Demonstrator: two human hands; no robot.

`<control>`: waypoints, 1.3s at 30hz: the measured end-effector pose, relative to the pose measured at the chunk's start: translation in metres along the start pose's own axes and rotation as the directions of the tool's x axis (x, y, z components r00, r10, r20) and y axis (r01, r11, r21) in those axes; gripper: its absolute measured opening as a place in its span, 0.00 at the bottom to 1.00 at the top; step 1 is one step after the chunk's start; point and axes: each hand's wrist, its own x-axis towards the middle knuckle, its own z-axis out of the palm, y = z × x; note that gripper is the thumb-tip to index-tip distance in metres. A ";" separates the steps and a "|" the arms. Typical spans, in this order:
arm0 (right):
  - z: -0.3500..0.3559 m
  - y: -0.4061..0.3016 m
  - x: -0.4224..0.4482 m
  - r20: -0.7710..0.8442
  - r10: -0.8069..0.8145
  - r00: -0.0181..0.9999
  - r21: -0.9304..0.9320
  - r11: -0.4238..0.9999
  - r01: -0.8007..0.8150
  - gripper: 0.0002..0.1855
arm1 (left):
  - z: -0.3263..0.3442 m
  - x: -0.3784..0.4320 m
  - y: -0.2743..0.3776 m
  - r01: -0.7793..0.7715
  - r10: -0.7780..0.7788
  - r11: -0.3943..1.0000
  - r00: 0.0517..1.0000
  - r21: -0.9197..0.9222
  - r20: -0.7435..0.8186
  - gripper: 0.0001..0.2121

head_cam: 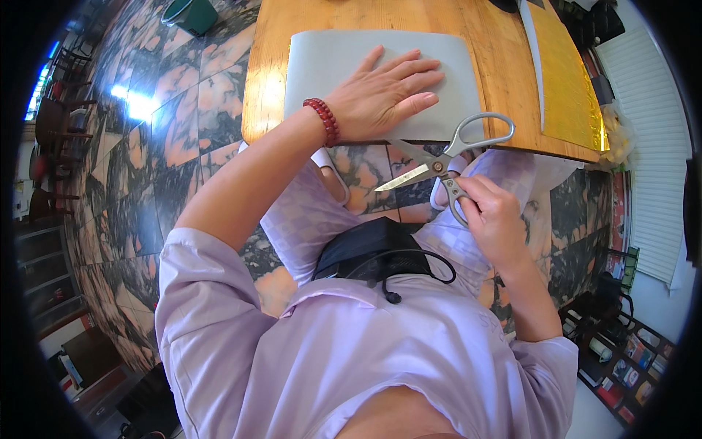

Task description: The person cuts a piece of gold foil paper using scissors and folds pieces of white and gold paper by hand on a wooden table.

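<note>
My left hand (384,96) lies flat with its fingers apart on a pale grey sheet (323,66), which rests on the wooden table (362,13). A dark red beaded bracelet (323,118) circles that wrist. My right hand (493,219) grips one handle of a pair of scissors (439,164) just off the table's near edge. The blades are spread apart, and their tips point left over the gap above my knees. The other scissor handle loops over the sheet's near right corner. Gold foil sheeting (567,82) with a pale edge lies at the table's right.
A green bucket (192,16) stands on the marble-patterned floor (181,126) left of the table. A clear plastic bag (617,134) is beyond the table's right edge. On my lap sits a black pouch (373,247) with a cable (449,269). Dark chairs (55,131) line the far left.
</note>
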 end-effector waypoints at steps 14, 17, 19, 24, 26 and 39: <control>0.017 -0.017 0.007 0.020 0.000 1.000 0.016 1.000 -0.001 0.10 | 0.003 0.001 -0.006 0.003 -0.004 0.999 1.000 -0.038 -0.011 0.32; 0.032 -0.022 0.018 -0.018 -0.024 1.000 -0.024 0.999 0.023 0.11 | -0.005 0.003 -0.004 0.016 -0.013 0.989 1.000 -0.150 0.018 0.32; 0.038 -0.027 0.021 -0.007 -0.029 1.000 -0.028 0.999 0.029 0.11 | -0.004 0.004 -0.007 0.006 -0.005 0.983 1.000 -0.183 0.007 0.33; 0.027 -0.027 0.010 0.044 -0.035 0.998 -0.047 0.998 0.037 0.10 | -0.002 0.003 -0.010 0.021 -0.021 0.979 1.000 -0.205 -0.001 0.33; 0.025 -0.030 0.011 0.063 -0.015 0.998 -0.038 0.999 0.017 0.10 | -0.002 0.003 -0.010 0.029 -0.029 0.978 1.000 -0.209 0.001 0.33; 0.045 -0.040 0.023 0.015 -0.129 0.992 -0.016 0.991 0.129 0.05 | -0.010 0.005 -0.014 0.026 -0.018 0.954 0.999 -0.299 0.029 0.34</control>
